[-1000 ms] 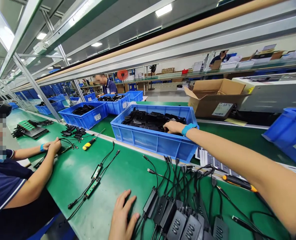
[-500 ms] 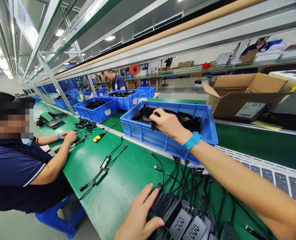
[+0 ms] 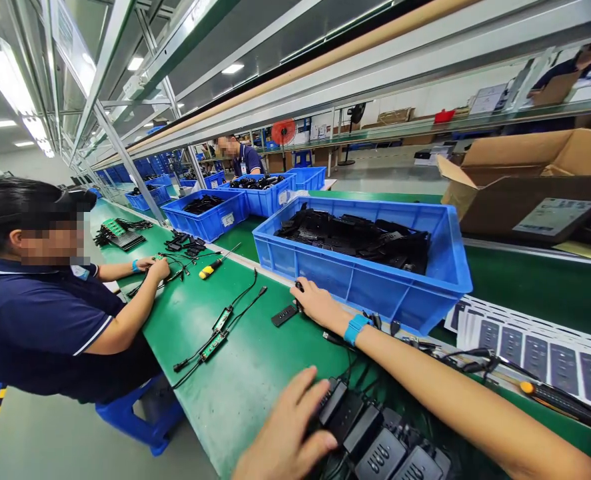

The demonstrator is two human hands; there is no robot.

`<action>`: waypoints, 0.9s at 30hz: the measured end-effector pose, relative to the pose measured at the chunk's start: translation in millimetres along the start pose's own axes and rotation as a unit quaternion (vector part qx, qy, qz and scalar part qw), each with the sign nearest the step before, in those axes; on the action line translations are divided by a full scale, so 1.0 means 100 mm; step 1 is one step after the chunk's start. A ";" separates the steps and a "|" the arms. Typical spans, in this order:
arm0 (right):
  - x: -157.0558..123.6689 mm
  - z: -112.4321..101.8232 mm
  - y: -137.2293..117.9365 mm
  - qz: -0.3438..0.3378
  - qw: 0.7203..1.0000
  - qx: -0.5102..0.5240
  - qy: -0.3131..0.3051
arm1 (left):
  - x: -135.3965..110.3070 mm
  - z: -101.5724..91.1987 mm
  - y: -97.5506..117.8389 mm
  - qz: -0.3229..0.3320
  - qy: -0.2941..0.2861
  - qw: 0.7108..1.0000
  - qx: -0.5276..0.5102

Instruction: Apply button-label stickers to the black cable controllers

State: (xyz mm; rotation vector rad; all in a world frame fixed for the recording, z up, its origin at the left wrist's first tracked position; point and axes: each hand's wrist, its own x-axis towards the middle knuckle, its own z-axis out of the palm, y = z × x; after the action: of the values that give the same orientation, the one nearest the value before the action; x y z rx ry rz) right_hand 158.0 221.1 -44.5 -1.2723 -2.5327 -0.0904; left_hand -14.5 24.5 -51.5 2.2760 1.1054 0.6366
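My right hand [image 3: 316,304], with a blue wristband [image 3: 355,328], is low over the green bench just in front of a blue bin [image 3: 375,293] full of black plastic parts [image 3: 355,237]. Its fingers are curled round a small black part at the fingertips. Another flat black part [image 3: 284,315] lies on the bench beside them. My left hand [image 3: 288,433] rests with fingers stretched on a row of black adapters [image 3: 375,447] with cables at the bench's near edge.
Two small circuit boards with cables [image 3: 220,330] and a yellow-handled screwdriver [image 3: 210,269] lie to the left. A seated co-worker [image 3: 40,313] handles cables there. Label sheets [image 3: 525,343], an orange-handled tool [image 3: 550,393] and a cardboard box [image 3: 525,173] are at the right. More blue bins stand behind.
My right hand came out of the blue bin with a black part and dropped to the bench in front of it. My left hand stayed on the adapters. The view swung left.
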 end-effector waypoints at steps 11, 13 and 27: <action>-0.27 -0.32 0.10 0.134 0.952 0.276 0.023 | -0.20 -0.91 -0.88 -0.394 0.179 0.818 0.380; -0.32 -0.37 0.00 0.149 0.922 0.358 0.006 | -0.22 -0.89 -0.87 -0.375 0.173 0.823 0.391; -0.59 -0.77 -0.62 0.183 0.715 0.673 -0.041 | -0.47 -1.04 -0.63 -0.321 0.511 0.794 0.072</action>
State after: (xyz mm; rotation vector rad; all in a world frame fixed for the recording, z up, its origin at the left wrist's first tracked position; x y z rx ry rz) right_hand 160.4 122.8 16.4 -0.9649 -1.4766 1.5792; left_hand -140.0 45.5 -22.2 1.3567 2.3204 1.5660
